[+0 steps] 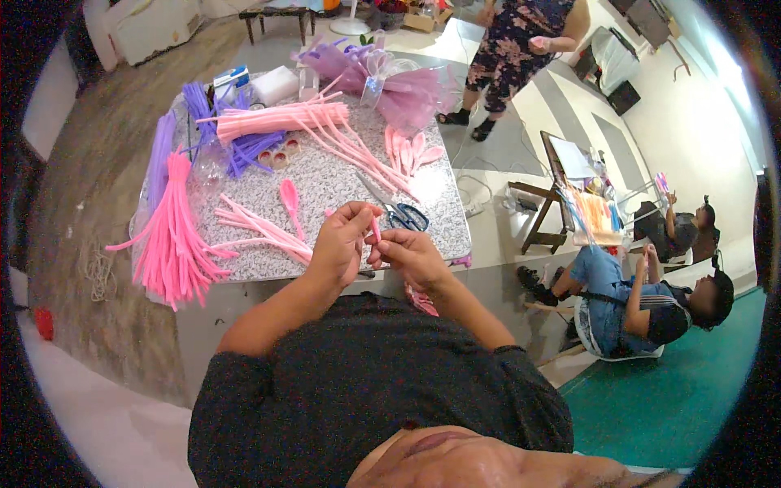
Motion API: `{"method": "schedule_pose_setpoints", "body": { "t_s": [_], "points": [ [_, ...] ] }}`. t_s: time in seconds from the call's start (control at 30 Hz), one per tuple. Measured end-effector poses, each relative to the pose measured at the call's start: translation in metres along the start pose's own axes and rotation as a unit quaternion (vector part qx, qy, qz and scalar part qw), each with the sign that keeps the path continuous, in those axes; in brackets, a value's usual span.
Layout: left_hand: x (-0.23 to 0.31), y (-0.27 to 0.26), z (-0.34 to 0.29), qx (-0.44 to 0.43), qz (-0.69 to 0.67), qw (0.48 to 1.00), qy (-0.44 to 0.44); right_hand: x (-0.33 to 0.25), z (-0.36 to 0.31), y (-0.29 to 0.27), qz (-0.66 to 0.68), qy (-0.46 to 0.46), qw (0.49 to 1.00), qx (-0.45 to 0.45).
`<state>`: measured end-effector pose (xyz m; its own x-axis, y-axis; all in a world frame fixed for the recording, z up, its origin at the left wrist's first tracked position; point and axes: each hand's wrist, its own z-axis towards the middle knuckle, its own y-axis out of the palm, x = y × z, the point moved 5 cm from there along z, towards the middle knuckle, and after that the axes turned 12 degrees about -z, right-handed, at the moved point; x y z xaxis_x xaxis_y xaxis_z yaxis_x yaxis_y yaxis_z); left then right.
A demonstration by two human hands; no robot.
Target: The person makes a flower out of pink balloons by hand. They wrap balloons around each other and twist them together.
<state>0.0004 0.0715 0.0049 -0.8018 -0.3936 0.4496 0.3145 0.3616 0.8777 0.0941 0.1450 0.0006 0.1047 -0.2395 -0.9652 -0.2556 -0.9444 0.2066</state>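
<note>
Close to the table's front edge, my left hand (346, 242) and my right hand (412, 259) pinch a short pink pipe cleaner (375, 228) between their fingertips. Part of it is hidden by my fingers. Just beyond my right hand lie scissors (412, 216) with dark blue handles. A pink pipe-cleaner petal (290, 202) with a stem rests left of them. Several light pink pipe cleaners (256, 230) are spread near my left hand. More pink petals (413, 151) sit at the table's right side, beside a large bundle of light pink pipe cleaners (281, 120).
The speckled table (325, 180) also bears a hot pink bundle (181, 232), purple pipe cleaners (195, 103), tape rolls (279, 156) and a wrapped purple bouquet (399, 85). A person (521, 53) stands beyond; two others sit right, near a second table (569, 159).
</note>
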Motion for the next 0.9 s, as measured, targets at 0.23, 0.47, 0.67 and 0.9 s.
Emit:
{"method": "schedule_pose_setpoints", "body": {
  "t_s": [0.23, 0.47, 0.67, 0.9],
  "points": [
    [-0.003, 0.004, 0.003, -0.018, -0.005, 1.0, 0.0, -0.006, 0.003, -0.003, -0.162, -0.091, 0.982, 0.032],
    [-0.008, -0.005, 0.008, -0.023, 0.002, 1.0, 0.014, 0.008, 0.007, -0.007, -0.298, -0.145, 0.936, 0.116],
    [0.005, -0.016, 0.014, -0.038, 0.428, 0.886, 0.173, 0.021, -0.005, -0.026, -0.256, -0.043, 0.956, 0.135],
    [0.024, -0.011, 0.004, -0.116, 0.693, 0.667, 0.249, 0.043, -0.007, -0.037, -0.357, -0.035, 0.925, 0.126]
  ]
}}
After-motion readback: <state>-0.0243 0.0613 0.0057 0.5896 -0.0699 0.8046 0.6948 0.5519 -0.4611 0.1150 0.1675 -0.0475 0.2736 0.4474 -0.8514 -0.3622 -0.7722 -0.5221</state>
